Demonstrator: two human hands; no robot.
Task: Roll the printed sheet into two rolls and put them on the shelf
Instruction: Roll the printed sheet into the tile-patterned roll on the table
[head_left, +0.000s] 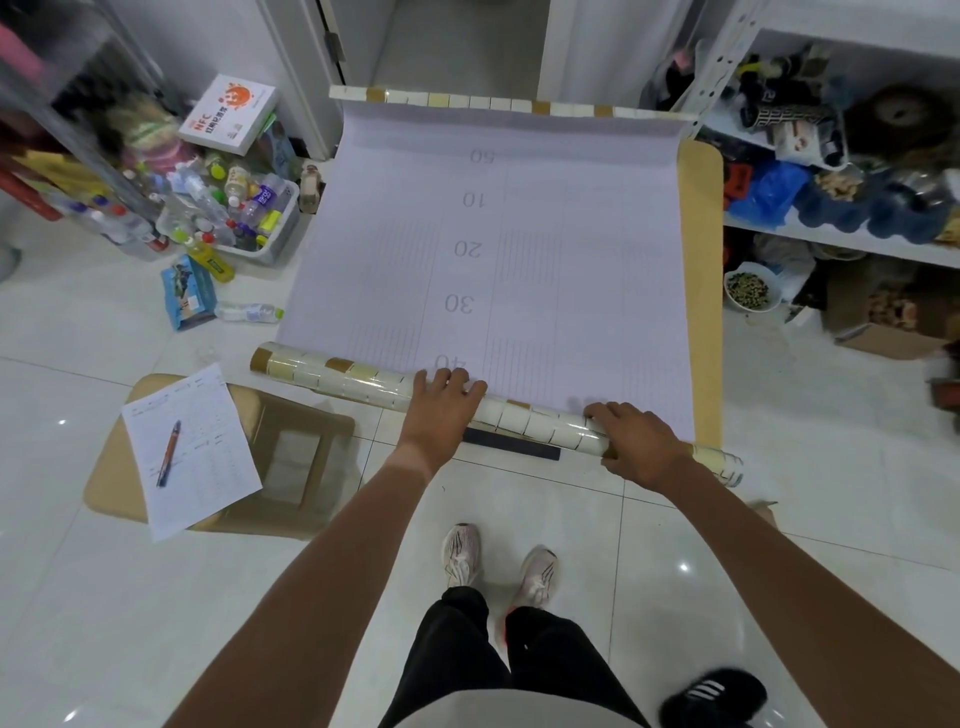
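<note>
A printed sheet (519, 249) lies white side up on a light wooden table (701, 291), with grey numbers 10 to 50 down its middle. Its near end is wound into a roll (343, 376) showing a beige and brown tile pattern. My left hand (441, 405) lies on top of the roll's middle, fingers curved over it. My right hand (634, 441) grips the roll near its right end. The sheet's far end (509, 104) curls up, showing the same tile print. A white metal shelf (831, 239) stands at the right.
A low stool (270, 441) at the left carries a paper form and a pen (169, 452). A bin of bottles (234, 218) and a box stand on the floor behind it. The shelf holds bags and toys. A dark strip (511, 444) lies under the roll.
</note>
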